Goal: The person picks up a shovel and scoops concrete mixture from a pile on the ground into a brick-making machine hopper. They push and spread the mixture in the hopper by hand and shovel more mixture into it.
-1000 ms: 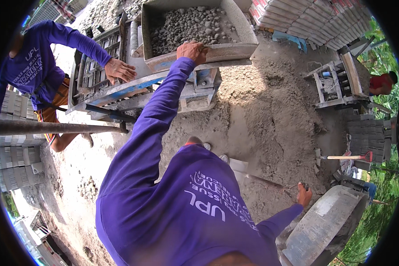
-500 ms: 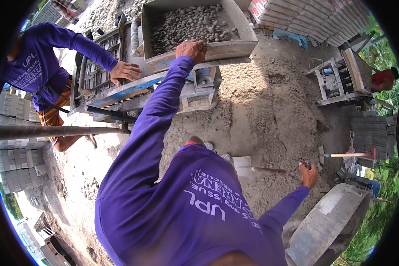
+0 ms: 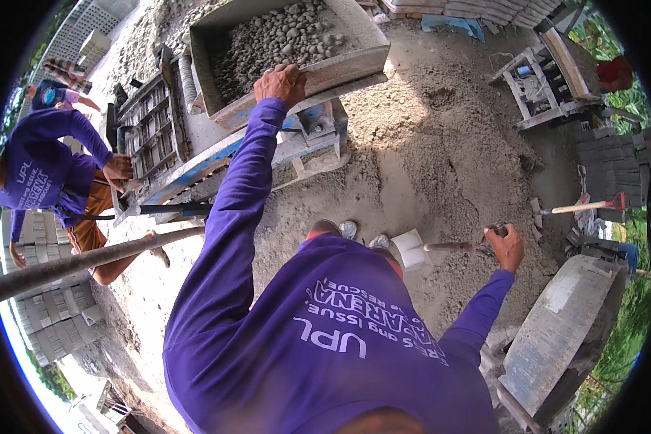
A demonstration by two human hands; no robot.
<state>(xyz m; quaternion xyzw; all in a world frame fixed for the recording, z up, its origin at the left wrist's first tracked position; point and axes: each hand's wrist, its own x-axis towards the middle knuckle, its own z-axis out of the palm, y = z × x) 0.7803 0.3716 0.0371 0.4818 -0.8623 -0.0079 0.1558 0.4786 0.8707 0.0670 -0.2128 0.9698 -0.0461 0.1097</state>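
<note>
My left hand, arm stretched forward, curls its fingers over the near rim of a grey metal feed box. The box sits on a metal machine frame and holds a grey, lumpy gravel mix. Out to the right, my right hand is closed around the grip of a shovel. Its pale blade is low by my feet, over the sandy ground; whether it touches the ground I cannot tell.
A co-worker in purple stands at left, one hand at the machine's slatted end. A long pole crosses below. At right are a wheelbarrow, another shovel and a metal stand. Sand is heaped ahead.
The co-worker's hand has moved left from the machine's front to its slatted end. My left hand stays on the box rim. The shovel blade has swung slightly nearer my feet.
</note>
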